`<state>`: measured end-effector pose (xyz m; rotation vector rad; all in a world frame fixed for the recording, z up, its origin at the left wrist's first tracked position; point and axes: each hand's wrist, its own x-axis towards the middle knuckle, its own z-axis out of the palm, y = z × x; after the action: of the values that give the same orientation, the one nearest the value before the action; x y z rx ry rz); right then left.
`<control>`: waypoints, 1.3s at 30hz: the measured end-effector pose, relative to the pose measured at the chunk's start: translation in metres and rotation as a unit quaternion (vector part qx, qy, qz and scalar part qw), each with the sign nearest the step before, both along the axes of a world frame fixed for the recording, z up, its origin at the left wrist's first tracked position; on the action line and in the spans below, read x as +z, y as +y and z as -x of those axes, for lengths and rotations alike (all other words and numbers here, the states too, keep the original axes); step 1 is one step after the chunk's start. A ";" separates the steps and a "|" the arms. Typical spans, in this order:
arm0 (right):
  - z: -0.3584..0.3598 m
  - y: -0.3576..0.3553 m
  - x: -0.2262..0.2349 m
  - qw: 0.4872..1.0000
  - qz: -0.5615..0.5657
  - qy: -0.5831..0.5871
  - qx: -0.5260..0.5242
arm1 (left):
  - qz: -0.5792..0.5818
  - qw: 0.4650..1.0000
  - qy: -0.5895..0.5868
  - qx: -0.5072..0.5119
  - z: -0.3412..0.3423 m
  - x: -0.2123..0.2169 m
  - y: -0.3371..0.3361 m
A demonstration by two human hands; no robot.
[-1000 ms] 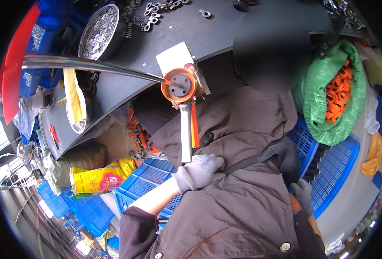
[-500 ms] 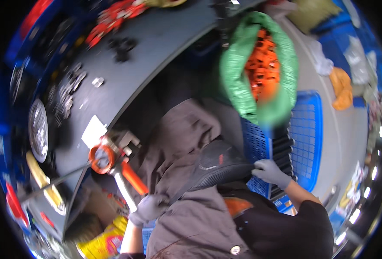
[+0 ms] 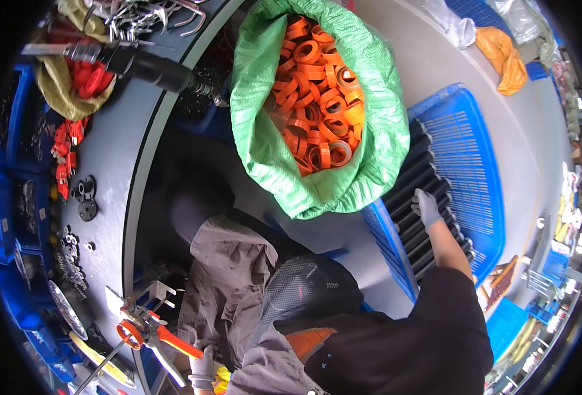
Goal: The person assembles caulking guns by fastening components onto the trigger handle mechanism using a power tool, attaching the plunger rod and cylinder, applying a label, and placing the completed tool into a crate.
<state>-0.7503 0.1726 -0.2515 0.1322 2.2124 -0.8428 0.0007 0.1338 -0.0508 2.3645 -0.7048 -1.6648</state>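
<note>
My gloved right hand [image 3: 426,208] reaches into a blue basket [image 3: 480,164]. Its fingers curl over one of several black tubes [image 3: 429,227] lying side by side there. Down at the lower left, my gloved left hand [image 3: 202,363] is closed at the end of the orange handle [image 3: 177,342] of a clamp-like metal tool on the bench edge. What lies inside its fingers is hidden. A grey cloth [image 3: 228,263] and a black mesh-patterned piece [image 3: 307,286] cover my lap.
A large green woven sack [image 3: 376,151] of orange rings [image 3: 307,52] stands ahead, beside the basket. The grey bench [image 3: 110,151] on the left carries black round parts [image 3: 87,197], red pieces [image 3: 64,155] and metal hooks [image 3: 146,16]. A black power tool [image 3: 149,69] juts over its edge.
My right hand has left the edge of the black mesh piece and moved to the tubes in the basket. My left hand stays by the orange handle. The view has swung to the right.
</note>
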 end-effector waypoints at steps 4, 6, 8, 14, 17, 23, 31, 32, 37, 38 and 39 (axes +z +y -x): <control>-0.019 -0.018 -0.121 0.981 0.103 -0.139 -0.088 | 0.166 0.901 -0.223 -0.334 -0.006 0.010 -0.004; -0.026 -0.041 -0.156 0.960 0.201 -0.185 -0.066 | 0.169 0.875 -0.267 -0.367 -0.001 0.007 -0.011; -0.051 -0.078 -0.151 0.938 0.261 -0.219 -0.071 | 0.189 0.854 -0.295 -0.385 0.010 0.019 -0.016; -0.068 -0.135 -0.030 0.875 0.411 -0.230 -0.116 | 0.210 0.877 -0.316 -0.294 -0.020 0.024 -0.008; -0.025 -0.111 0.005 0.806 0.443 -0.276 -0.280 | 0.364 0.831 -0.348 -0.234 -0.027 0.018 -0.028; -0.087 -0.126 0.171 0.797 0.586 0.031 -0.141 | 0.505 0.757 -0.394 -0.128 -0.009 0.055 -0.068; -0.256 -0.238 0.316 0.675 0.708 -0.104 0.182 | 0.588 0.730 -0.329 -0.117 -0.001 0.054 -0.102; -0.282 -0.246 0.339 0.631 0.734 -0.105 0.228 | 0.611 0.727 -0.288 -0.122 0.005 0.057 -0.117; -0.461 -0.264 0.496 0.345 0.736 -0.333 0.478 | 0.641 0.737 -0.198 -0.078 0.012 0.031 -0.127; -0.499 -0.266 0.516 0.356 0.719 -0.330 0.496 | 0.655 0.721 -0.215 -0.069 0.012 0.030 -0.125; -0.529 -0.267 0.544 0.363 0.686 -0.319 0.544 | 0.646 0.732 -0.203 -0.073 0.012 0.035 -0.127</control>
<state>-0.2217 -0.0940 0.2928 -1.3848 -0.0082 -1.1285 -0.0111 0.0069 -0.0163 1.5165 -1.4797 -0.2463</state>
